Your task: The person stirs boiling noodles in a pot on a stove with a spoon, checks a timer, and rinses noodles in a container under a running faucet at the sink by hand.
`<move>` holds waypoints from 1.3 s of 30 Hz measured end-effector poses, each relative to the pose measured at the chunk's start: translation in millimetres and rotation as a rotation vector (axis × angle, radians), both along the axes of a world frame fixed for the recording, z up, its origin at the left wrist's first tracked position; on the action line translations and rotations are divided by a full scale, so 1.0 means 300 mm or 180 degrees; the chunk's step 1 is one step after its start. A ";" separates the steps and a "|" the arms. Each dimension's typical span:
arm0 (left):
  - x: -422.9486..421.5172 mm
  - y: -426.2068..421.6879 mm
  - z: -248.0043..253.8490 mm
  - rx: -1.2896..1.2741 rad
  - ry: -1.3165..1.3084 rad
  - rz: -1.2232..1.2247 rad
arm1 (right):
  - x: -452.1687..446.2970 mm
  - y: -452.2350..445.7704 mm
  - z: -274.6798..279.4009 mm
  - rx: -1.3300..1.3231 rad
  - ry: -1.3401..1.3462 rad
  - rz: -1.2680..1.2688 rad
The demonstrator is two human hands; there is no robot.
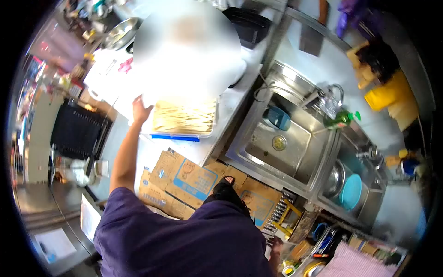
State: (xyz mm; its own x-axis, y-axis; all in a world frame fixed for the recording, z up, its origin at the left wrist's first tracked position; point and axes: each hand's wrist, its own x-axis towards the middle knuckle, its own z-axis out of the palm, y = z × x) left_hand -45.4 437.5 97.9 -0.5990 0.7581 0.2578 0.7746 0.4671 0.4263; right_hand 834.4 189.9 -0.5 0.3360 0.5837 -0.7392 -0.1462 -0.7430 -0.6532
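My left hand (140, 110) reaches out to the left side of a clear tray (208, 135) on the white table. Its thumb is spread from the fingers, and I cannot tell whether it touches the tray's rim. Pale yellow flat strips (184, 116), which look like cut noodles or dough, fill the tray. A blue edge (175, 138) shows under its near side. Low beside my body, my right hand (275, 244) hangs near a cluttered shelf, dim, with its fingers apart and nothing visible in them. A large pale blur hides what lies beyond the tray.
To the right stands a steel sink (295, 157) holding a blue container (277, 118). A second basin has a turquoise bowl (351, 190) and a steel bowl (334, 179). Flattened cardboard (184, 177) covers the floor. At left is a black crate (80, 129).
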 end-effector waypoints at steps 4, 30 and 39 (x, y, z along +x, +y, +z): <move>-0.299 -0.103 -0.082 -0.1297 -0.2766 -0.0909 | 0.001 -0.022 -0.055 0.0354 -0.0427 0.1417; 1.753 -0.150 0.172 -0.2066 -0.5615 -0.1969 | 0.289 -0.572 -0.006 0.0082 -0.0718 -0.1164; 2.423 -0.170 -0.124 -0.2760 -0.6860 -0.1618 | 0.250 -1.562 -0.408 -0.2067 -0.1114 -0.1063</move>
State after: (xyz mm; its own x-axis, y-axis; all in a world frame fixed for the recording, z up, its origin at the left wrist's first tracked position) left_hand 681.5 386.4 60.7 0.7121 0.4234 -0.5600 -0.2572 0.8995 0.3531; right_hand 909.5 -278.7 -122.9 0.6915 -0.0979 -0.7157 -0.2944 -0.9429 -0.1555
